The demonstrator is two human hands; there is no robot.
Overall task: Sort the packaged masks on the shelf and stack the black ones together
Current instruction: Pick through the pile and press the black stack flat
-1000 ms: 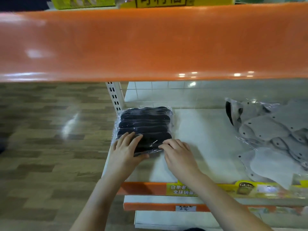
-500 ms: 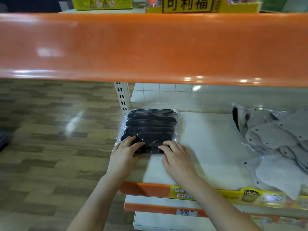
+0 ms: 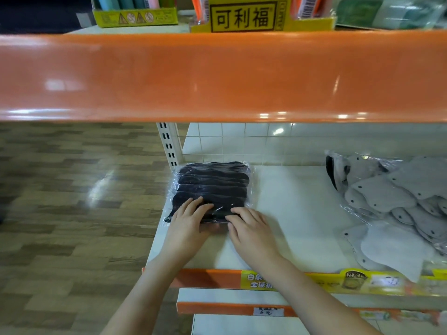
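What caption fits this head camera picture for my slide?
Both hands, left and right, press a clear-wrapped stack of black masks on the white shelf.

I looked past an orange shelf lip (image 3: 217, 76) that ran across the whole upper view, glossy with light spots. Above it, on the upper shelf, I saw a yellow display box (image 3: 244, 16) printed with black characters, and toward the left edge a smaller yellow-green box (image 3: 135, 18) bearing warning triangles. A green pack (image 3: 387, 13) lay near the right edge, blurred. Behind the lower shelf I made out white wall tiles (image 3: 242, 141) and a slotted white upright post (image 3: 168, 143). A yellow price strip (image 3: 326, 282) ran along the front edge. Wood-pattern flooring (image 3: 72, 201) filled the left side.
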